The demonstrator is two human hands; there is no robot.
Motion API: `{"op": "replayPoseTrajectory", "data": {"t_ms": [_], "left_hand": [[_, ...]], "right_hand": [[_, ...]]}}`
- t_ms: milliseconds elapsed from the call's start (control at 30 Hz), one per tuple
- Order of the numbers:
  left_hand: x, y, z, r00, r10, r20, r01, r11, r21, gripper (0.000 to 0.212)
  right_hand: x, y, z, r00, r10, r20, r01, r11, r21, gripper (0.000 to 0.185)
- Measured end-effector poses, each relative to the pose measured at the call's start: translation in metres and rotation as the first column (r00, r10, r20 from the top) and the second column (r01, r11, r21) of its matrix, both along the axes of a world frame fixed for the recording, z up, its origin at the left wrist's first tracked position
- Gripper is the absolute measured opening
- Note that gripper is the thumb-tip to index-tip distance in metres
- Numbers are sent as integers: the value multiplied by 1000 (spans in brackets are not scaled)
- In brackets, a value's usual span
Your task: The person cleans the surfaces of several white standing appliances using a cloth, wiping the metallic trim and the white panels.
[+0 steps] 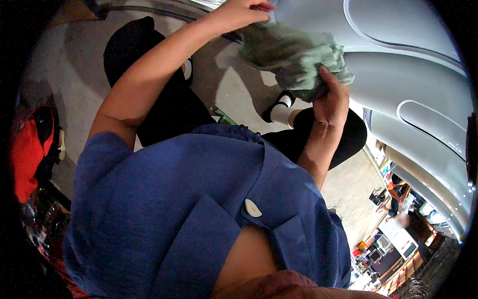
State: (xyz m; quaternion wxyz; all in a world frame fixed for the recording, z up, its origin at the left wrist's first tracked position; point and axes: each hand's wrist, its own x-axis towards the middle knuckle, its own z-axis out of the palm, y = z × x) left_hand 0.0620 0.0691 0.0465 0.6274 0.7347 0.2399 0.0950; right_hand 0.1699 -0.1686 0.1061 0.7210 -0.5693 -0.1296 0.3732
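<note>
My right hand (332, 99) holds a crumpled grey-green cloth (295, 56) from below, its thumb pressed on the near side. The cloth hangs in loose folds beside a silver-grey car body panel (392, 74). My left hand (250, 13) is at the top edge of the view, just above the cloth's far end. Its fingers are bent towards a small pale patch by the panel; whether they pinch something is unclear. Part of that hand is cut off by the frame.
My black-clad knees (336, 138) are spread over a concrete floor (231, 93). To the left lies a red item (28, 157). Another person (397, 194) is at the right, near a white boxy unit (399, 239) and several small goods. Rounded recesses (429, 129) mark the car panels.
</note>
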Motion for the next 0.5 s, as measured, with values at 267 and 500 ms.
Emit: {"op": "replayPoseTrajectory", "data": {"t_ms": [267,500], "left_hand": [[9,-44,-13,851,-249,462,65,924,377,42],[15,-44,-20,798,-178,575,-266,753,602,20]], "right_hand": [[-14,13,-21,992,124,9,-123,991,-60,46],[-5,13,-27,935,203,-292,-160,974,162,40]]}}
